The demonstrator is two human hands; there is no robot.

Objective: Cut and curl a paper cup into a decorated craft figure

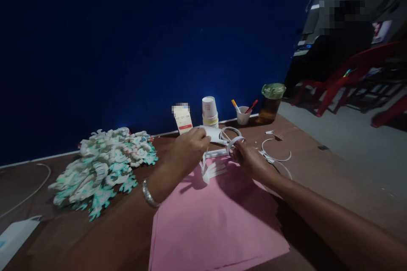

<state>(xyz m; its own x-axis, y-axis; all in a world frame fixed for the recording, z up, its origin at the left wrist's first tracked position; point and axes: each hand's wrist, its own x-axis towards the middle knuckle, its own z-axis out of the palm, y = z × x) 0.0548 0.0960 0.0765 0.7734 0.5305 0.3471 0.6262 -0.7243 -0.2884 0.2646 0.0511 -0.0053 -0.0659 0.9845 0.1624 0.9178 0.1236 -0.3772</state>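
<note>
My left hand (189, 150), with a silver bracelet at the wrist, is closed over the far edge of the pink sheets. From its fingers hangs a thin white paper strip (205, 171). Close by on the right, my right hand (246, 156) pinches a curled white ring (234, 144); whether it is paper or tape I cannot tell. A white paper-like piece (211, 133) lies just beyond my left fingertips. Under both hands is a stack of pink sheets (216, 220), with several small white strips (218, 168) on top.
Left stands a heap of white-and-green paper cutouts (108, 165). Behind are a phone (183, 119) showing a timer, stacked paper cups (210, 108), a cup with pens (243, 116) and a jar (271, 103). Curved white strips (276, 154) lie right. A person (343, 46) sits beyond.
</note>
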